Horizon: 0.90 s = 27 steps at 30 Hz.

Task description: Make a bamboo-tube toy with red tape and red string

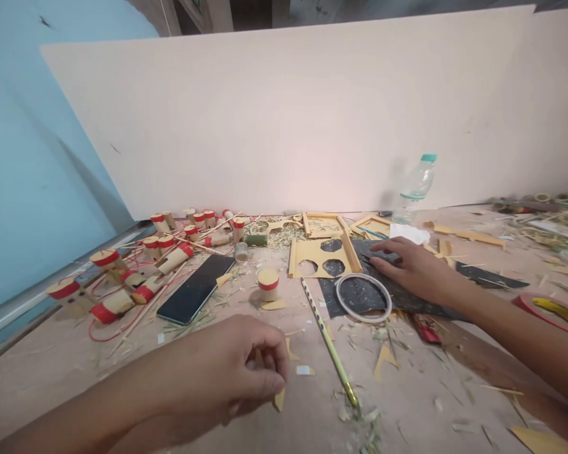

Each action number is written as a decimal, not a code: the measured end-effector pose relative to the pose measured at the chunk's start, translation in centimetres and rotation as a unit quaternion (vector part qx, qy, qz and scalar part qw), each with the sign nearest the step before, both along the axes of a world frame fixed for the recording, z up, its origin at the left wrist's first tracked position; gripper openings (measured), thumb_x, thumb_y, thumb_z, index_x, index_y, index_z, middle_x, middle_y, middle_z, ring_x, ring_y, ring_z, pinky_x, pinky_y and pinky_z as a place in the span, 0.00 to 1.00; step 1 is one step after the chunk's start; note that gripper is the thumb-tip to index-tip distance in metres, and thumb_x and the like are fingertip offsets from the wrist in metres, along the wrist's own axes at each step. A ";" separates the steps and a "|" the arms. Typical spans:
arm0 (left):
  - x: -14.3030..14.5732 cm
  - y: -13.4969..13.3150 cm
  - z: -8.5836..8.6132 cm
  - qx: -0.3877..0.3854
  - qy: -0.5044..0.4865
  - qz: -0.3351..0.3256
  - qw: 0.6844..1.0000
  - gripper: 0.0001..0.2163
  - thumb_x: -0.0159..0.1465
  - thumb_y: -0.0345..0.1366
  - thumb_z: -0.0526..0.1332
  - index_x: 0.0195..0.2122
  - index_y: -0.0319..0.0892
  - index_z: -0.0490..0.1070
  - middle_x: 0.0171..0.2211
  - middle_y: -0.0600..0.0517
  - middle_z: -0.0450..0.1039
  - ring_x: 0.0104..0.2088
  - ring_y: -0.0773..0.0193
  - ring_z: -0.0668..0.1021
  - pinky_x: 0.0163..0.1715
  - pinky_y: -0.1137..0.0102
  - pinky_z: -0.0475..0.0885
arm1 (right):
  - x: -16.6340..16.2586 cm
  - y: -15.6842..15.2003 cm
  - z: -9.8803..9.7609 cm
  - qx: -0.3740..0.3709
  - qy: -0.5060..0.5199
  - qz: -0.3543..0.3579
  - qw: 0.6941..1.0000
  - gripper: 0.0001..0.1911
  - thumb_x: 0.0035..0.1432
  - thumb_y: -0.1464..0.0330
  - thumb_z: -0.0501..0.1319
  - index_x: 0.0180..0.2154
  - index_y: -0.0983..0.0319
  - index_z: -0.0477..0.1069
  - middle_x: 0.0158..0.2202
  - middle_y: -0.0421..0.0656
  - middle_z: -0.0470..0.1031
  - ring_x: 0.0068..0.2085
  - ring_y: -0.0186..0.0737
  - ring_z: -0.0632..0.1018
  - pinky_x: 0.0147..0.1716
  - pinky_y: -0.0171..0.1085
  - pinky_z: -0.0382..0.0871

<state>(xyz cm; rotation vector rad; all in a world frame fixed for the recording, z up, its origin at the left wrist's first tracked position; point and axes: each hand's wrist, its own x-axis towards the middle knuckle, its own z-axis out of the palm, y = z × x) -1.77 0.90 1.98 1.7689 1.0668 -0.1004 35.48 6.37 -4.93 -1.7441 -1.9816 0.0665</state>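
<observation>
My left hand (pixel 250 369) is closed low over the table, thumb pressed toward the curled fingers. A tan card scrap (pixel 279 400) shows under the thumb tip; I cannot tell whether it is pinched. My right hand (pixel 416 271) reaches over a dark sheet (pixel 329 296), fingers stretched and apart, beside a small dark pointed tool (pixel 365 258). Between the hands lie a white ring (pixel 339 301) and a yellow-green pencil (pixel 329 343). Beyond my left hand a short bamboo tube (pixel 268 289) with a red band stands upright. Behind the ring rests yellow card with cut-out holes (pixel 322 246).
A phone (pixel 196 290) lies at left, near many red-banded bamboo tubes (pixel 144 290) with red strings. At the back stands a plastic bottle (pixel 416 183) before a white board (pixel 284 120). A tape roll (pixel 525 306) and red cutter (pixel 426 329) are at right. Shavings litter the table.
</observation>
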 end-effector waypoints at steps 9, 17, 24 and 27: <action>0.0 -0.1 -2.0 0.194 0.034 -0.046 0.979 0.07 0.60 0.31 0.61 0.34 0.45 0.79 0.31 0.58 0.74 0.32 0.64 0.75 0.31 0.73 0.63 | 0.7 0.4 0.3 0.009 0.022 -0.002 1.000 0.22 0.66 0.53 0.57 0.46 0.61 0.81 0.53 0.59 0.81 0.52 0.64 0.82 0.50 0.55 0.77; 0.4 -0.2 -1.3 0.186 0.045 -0.039 0.981 0.07 0.58 0.30 0.62 0.36 0.44 0.79 0.33 0.57 0.75 0.35 0.63 0.76 0.34 0.71 0.64 | -1.9 -1.9 2.6 -0.047 0.047 0.110 0.992 0.20 0.68 0.47 0.62 0.36 0.56 0.78 0.34 0.43 0.81 0.35 0.46 0.80 0.34 0.40 0.72; 0.6 0.2 -0.5 0.185 0.022 0.030 0.982 0.11 0.70 0.45 0.60 0.37 0.45 0.77 0.32 0.55 0.76 0.33 0.60 0.74 0.30 0.69 0.62 | -3.0 -2.2 2.5 -0.059 0.047 0.136 0.988 0.14 0.67 0.56 0.63 0.32 0.57 0.77 0.27 0.40 0.76 0.28 0.43 0.76 0.27 0.37 0.66; 0.8 0.3 -0.5 0.228 -0.005 0.051 0.972 0.14 0.71 0.47 0.59 0.36 0.44 0.77 0.33 0.54 0.77 0.33 0.60 0.74 0.32 0.68 0.64 | -3.4 -2.8 3.1 -0.032 0.053 0.145 0.987 0.15 0.70 0.57 0.61 0.33 0.57 0.75 0.29 0.41 0.77 0.30 0.43 0.75 0.29 0.38 0.66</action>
